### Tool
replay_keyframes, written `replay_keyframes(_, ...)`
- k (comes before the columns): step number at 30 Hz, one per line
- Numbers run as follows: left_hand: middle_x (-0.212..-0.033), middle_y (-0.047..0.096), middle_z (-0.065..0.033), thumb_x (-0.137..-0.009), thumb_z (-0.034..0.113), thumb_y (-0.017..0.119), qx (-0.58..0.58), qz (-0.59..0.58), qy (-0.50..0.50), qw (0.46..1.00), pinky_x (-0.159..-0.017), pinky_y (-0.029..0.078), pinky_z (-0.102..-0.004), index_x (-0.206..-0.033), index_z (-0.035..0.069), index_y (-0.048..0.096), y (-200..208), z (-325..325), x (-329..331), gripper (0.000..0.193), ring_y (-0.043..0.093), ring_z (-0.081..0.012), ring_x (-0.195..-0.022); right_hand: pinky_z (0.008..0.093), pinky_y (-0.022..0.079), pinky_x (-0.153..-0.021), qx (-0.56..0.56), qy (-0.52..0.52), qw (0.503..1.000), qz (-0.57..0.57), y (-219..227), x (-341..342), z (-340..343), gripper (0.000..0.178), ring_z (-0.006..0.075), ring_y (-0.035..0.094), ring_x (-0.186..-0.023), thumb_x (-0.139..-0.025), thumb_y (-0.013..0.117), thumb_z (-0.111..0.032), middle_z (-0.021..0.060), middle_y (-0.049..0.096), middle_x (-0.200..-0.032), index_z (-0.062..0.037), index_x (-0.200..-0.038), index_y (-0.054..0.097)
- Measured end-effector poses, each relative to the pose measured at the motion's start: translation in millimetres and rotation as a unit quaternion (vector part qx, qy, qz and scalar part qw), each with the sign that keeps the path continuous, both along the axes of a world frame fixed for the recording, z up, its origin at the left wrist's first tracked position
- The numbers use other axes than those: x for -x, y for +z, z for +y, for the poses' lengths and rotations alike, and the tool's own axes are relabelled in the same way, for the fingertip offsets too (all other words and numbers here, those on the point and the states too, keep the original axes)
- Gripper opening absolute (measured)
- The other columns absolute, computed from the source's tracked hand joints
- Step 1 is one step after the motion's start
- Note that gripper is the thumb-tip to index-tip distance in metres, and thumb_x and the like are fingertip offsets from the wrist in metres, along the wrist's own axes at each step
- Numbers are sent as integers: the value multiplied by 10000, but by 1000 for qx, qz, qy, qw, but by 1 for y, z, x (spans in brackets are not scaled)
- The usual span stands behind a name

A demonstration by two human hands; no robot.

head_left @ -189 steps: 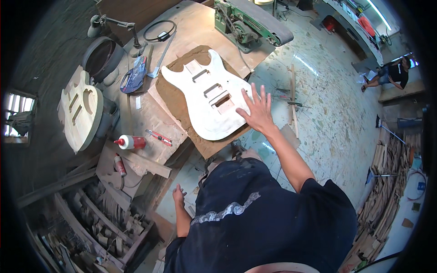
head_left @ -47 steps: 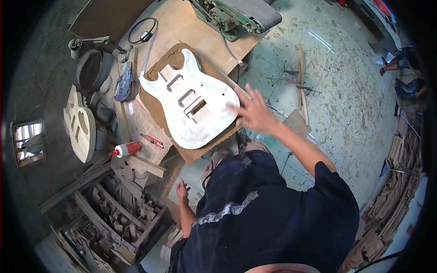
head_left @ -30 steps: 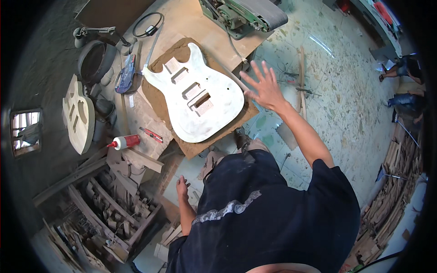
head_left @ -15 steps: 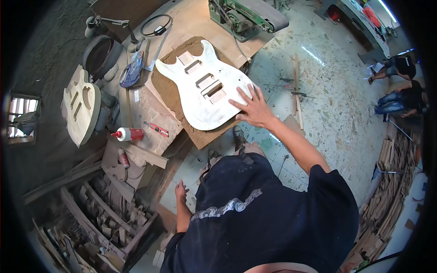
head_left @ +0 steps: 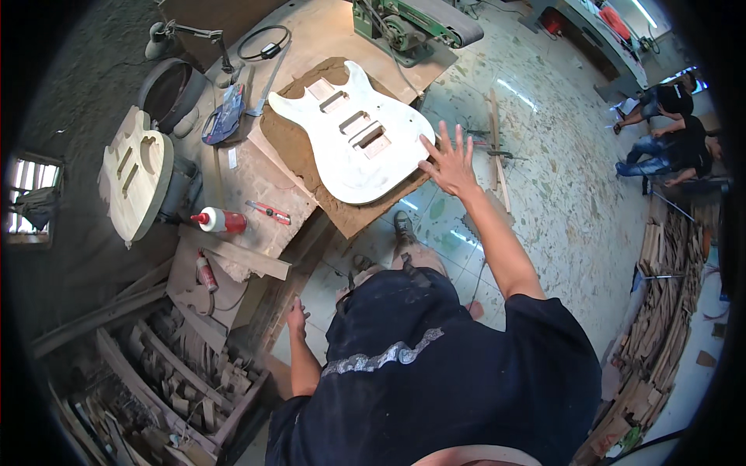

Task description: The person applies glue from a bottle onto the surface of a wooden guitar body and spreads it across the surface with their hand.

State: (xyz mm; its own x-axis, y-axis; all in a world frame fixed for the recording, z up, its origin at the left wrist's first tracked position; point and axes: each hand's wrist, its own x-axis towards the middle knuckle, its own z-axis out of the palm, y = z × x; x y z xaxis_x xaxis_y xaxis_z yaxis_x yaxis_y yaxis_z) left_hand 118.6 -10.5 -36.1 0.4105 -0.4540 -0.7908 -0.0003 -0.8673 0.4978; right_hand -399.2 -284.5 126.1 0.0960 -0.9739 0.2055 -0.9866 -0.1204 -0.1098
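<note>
A white-coated electric guitar body [head_left: 330, 132] lies flat on a brown board [head_left: 299, 151] at the bench's near corner. Three rectangular cavities and a neck pocket are cut into its face. At its right end is my right hand [head_left: 454, 161], open with the fingers spread; thumb and forefinger are at the rim, and whether they touch it I cannot tell. My left hand [head_left: 297, 317] hangs low at my side, loosely open, with nothing visible in it. Left of the bench, a bare wooden guitar body [head_left: 148, 186] stands propped up.
On the bench are a white bottle with red cap [head_left: 221, 220], a red utility knife [head_left: 268, 212] and a coiled black cable [head_left: 264, 43]. A green belt sander [head_left: 400, 35] stands at the far end. Wood offcuts fill a bin [head_left: 233, 415] at lower left. Two people [head_left: 672, 144] are at far right.
My right hand has drawn back from the white body's face to its right rim, with fingers lifted and spread wider. My left hand stays low at my side.
</note>
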Motion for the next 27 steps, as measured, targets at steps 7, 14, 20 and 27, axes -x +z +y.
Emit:
replay_keyframes(7, -1307, 609, -210, -955, 616, 538, -81, -7, -2, 997, -763, 514, -459, -1461, 3, 429, -17, 51, -21, 802, 691, -340, -986, 703, 46, -1171, -39, 31, 999, -5, -8, -27, 28, 712, 476, 23, -1522, -932, 412, -737, 107, 84, -1691, -426, -1564, 309)
replay_keyframes(14, -1311, 607, -213, -961, 608, 534, -79, 1, -11, 997, -760, 513, -454, -1466, -34, 399, -28, 50, -30, 828, 698, -350, -978, 704, 27, -1174, -69, 58, 995, -32, -6, -105, 69, 688, 482, 8, -1521, -954, 397, -709, 109, 76, -1691, -411, -1567, 306)
replay_keyframes(20, -1288, 599, -215, -968, 552, 580, -11, 18, -32, 999, -849, 559, -417, -1444, -93, 397, -8, -8, -11, 823, 644, -319, -1104, 705, 19, -1173, -91, 159, 980, -72, -3, -132, 85, 687, 493, 13, -1517, -957, 388, -710, 116, 77, -1690, -370, -1554, 363)
replay_keyframes(27, -1264, 591, -240, -976, 533, 582, 34, 17, -42, 998, -875, 571, -419, -1435, -95, 410, -2, -14, -22, 796, 625, -306, -1115, 663, -10, -1185, -38, -27, 996, -77, 3, -78, 42, 750, 480, 8, -1522, -971, 371, -700, 143, 72, -1689, -269, -1583, 324)
